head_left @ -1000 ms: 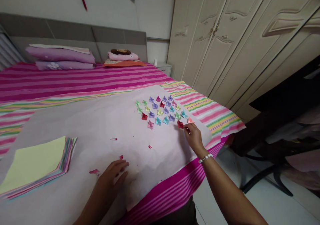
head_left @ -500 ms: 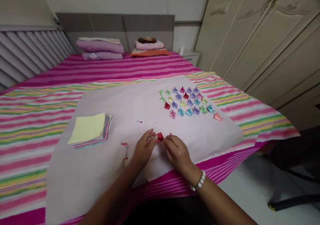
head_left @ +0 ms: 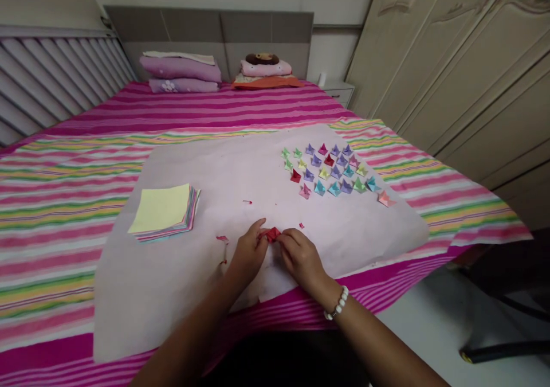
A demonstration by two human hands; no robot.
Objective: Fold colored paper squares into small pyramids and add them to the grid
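A small folded piece of red origami paper (head_left: 273, 235) is pinched between my two hands, low over a large pale sheet (head_left: 180, 284). My left hand (head_left: 250, 248) closes on its left side, and my right hand (head_left: 302, 256), with a white bead bracelet on the wrist, grips its right side. Beyond them, rows of small folded paper figures (head_left: 334, 189) in purple, green, blue, yellow, pink and red stand on the sheet. To the left lies a stack of coloured square paper (head_left: 161, 208), yellow on top.
Small red scraps (head_left: 222, 238) lie left of my hands, and another bit (head_left: 301, 225) just beyond the right one. The sheet covers part of a striped bed (head_left: 51, 215). Folded bedding (head_left: 183, 70) sits by the headboard; a wardrobe (head_left: 429, 71) stands right.
The view has tilted and shifted slightly, so the surroundings appear higher and further right. Both hands still hold the red paper, which has turned a little between the fingers.
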